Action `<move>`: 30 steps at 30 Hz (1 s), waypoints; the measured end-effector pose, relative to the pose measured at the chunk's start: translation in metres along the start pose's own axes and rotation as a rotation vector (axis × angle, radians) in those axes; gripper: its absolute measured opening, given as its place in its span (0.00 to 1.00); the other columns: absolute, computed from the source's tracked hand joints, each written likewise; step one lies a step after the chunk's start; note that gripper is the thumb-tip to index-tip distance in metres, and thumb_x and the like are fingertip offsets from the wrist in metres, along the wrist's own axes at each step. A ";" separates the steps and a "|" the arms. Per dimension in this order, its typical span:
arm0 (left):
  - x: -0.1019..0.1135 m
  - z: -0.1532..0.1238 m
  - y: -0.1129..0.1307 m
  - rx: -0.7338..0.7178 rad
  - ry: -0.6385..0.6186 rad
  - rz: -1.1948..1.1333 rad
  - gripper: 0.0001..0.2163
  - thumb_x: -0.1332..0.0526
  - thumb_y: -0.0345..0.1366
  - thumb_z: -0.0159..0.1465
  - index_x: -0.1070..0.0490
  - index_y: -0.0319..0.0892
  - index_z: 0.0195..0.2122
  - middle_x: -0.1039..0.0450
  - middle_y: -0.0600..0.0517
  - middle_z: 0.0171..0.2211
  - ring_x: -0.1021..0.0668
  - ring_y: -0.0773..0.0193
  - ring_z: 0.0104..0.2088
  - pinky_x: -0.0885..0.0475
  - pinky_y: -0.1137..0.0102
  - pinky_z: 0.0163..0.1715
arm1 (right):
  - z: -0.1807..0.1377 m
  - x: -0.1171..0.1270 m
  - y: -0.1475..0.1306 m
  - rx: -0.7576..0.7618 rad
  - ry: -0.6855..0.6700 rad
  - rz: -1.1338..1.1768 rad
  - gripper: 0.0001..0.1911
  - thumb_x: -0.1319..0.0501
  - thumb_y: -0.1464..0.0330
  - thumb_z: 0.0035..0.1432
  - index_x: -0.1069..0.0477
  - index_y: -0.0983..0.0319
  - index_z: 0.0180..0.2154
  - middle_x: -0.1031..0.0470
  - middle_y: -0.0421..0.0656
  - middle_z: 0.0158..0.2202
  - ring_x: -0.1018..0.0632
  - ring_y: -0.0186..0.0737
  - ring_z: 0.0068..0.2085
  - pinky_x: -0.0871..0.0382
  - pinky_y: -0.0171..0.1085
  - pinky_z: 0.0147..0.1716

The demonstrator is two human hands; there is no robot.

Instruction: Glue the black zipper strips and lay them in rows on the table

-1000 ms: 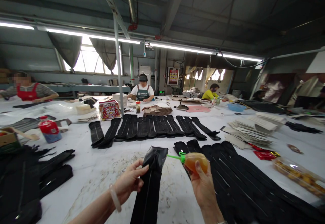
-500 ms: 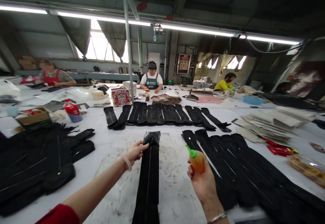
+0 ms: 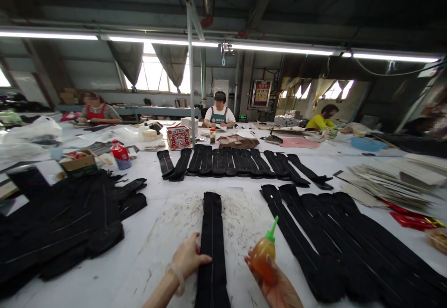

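Note:
A long black fabric strip (image 3: 212, 215) with a line along its middle lies lengthwise before me on the white table. My left hand (image 3: 186, 259) is at the strip's left edge, its thumb on top of the material and the other fingers bent beside it, their tips partly hidden. To the right of the strip, my right hand (image 3: 274, 284) is wrapped round a squeeze bottle (image 3: 263, 257) of amber liquid. The bottle's green nozzle points up and away, apart from the strip.
More black strips lie in a row (image 3: 226, 161) ahead, fanned out at right (image 3: 314, 233) and in a pile (image 3: 70, 224) at left. A stack of grey boards (image 3: 391, 182), a red bottle (image 3: 120, 154) and a patterned box (image 3: 179, 138) stand farther off. Several co-workers sit beyond.
My left hand has moved from the strip's far end down its left edge; the raised end now lies flat. The bottle has moved nearer me, its nozzle swung from left to upward. The view has shifted.

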State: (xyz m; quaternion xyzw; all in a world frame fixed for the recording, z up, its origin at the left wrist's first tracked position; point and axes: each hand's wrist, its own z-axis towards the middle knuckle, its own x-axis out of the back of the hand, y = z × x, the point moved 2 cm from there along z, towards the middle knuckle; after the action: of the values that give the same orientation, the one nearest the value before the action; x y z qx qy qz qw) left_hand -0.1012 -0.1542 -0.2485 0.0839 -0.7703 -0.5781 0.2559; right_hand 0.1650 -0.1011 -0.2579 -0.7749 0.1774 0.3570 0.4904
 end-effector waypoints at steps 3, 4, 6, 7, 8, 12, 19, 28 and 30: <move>-0.012 -0.009 -0.010 0.066 -0.012 -0.112 0.21 0.27 0.25 0.37 0.31 0.43 0.31 0.36 0.63 0.16 0.25 0.60 0.26 0.39 0.72 0.26 | 0.019 -0.013 -0.015 0.081 -0.005 -0.156 0.25 0.28 0.59 0.46 0.27 0.59 0.46 0.20 0.45 0.43 0.19 0.49 0.45 0.25 0.47 0.47; -0.016 -0.009 -0.010 0.104 -0.036 -0.181 0.18 0.28 0.25 0.38 0.33 0.43 0.28 0.35 0.62 0.16 0.25 0.61 0.25 0.37 0.71 0.27 | 0.028 -0.017 -0.022 0.184 0.016 -0.268 0.26 0.29 0.57 0.47 0.28 0.59 0.46 0.21 0.44 0.43 0.20 0.48 0.45 0.26 0.46 0.47; -0.021 -0.006 -0.008 0.155 -0.082 -0.297 0.16 0.28 0.28 0.42 0.35 0.43 0.25 0.30 0.58 0.18 0.24 0.61 0.24 0.33 0.70 0.27 | 0.048 -0.023 -0.034 0.418 0.065 -0.600 0.26 0.34 0.52 0.50 0.30 0.59 0.47 0.22 0.43 0.43 0.21 0.47 0.45 0.27 0.46 0.46; -0.022 -0.004 -0.006 0.163 -0.091 -0.342 0.15 0.28 0.30 0.45 0.35 0.43 0.26 0.27 0.56 0.21 0.23 0.61 0.24 0.31 0.70 0.27 | 0.059 -0.023 -0.038 0.468 0.084 -0.709 0.28 0.33 0.52 0.47 0.30 0.59 0.46 0.22 0.44 0.42 0.22 0.49 0.44 0.28 0.47 0.47; -0.022 -0.002 -0.003 0.172 -0.093 -0.394 0.13 0.29 0.31 0.48 0.35 0.42 0.28 0.24 0.55 0.23 0.22 0.62 0.25 0.30 0.70 0.26 | 0.069 -0.021 -0.041 0.492 0.097 -0.787 0.29 0.30 0.53 0.43 0.29 0.60 0.45 0.22 0.44 0.40 0.23 0.51 0.44 0.30 0.49 0.48; -0.014 0.009 0.001 0.226 -0.053 -0.586 0.10 0.32 0.31 0.54 0.33 0.42 0.34 0.21 0.52 0.29 0.20 0.63 0.28 0.27 0.73 0.26 | 0.092 -0.003 -0.047 0.519 0.154 -0.971 0.28 0.27 0.57 0.31 0.26 0.60 0.36 0.23 0.49 0.41 0.29 0.63 0.53 0.39 0.55 0.55; -0.015 0.027 -0.003 0.444 -0.108 -0.826 0.05 0.37 0.25 0.60 0.29 0.34 0.37 0.20 0.44 0.27 0.17 0.58 0.27 0.21 0.68 0.29 | 0.051 0.007 -0.035 0.556 0.185 -1.110 0.35 0.34 0.58 0.45 0.35 0.63 0.54 0.32 0.55 0.58 0.33 0.59 0.60 0.42 0.55 0.60; -0.021 0.013 0.014 0.492 -0.259 -1.017 0.10 0.45 0.29 0.68 0.27 0.28 0.42 0.18 0.41 0.30 0.16 0.58 0.30 0.20 0.68 0.36 | -0.023 -0.051 -0.005 0.557 -0.455 -1.118 0.34 0.44 0.79 0.46 0.32 0.55 0.56 0.33 0.46 0.61 0.32 0.48 0.62 0.37 0.50 0.60; -0.025 0.000 0.016 0.497 -0.294 -1.028 0.11 0.45 0.32 0.69 0.27 0.27 0.43 0.18 0.39 0.32 0.16 0.56 0.32 0.21 0.66 0.37 | -0.022 -0.055 -0.002 0.583 -0.424 -1.141 0.31 0.43 0.79 0.46 0.29 0.56 0.54 0.31 0.47 0.59 0.31 0.48 0.60 0.37 0.51 0.60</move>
State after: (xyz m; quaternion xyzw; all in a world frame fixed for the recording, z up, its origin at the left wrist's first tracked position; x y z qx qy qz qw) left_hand -0.0768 -0.1389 -0.2412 0.4229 -0.7705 -0.4358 -0.1939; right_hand 0.1373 -0.1240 -0.2105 -0.4965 -0.2707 0.1241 0.8153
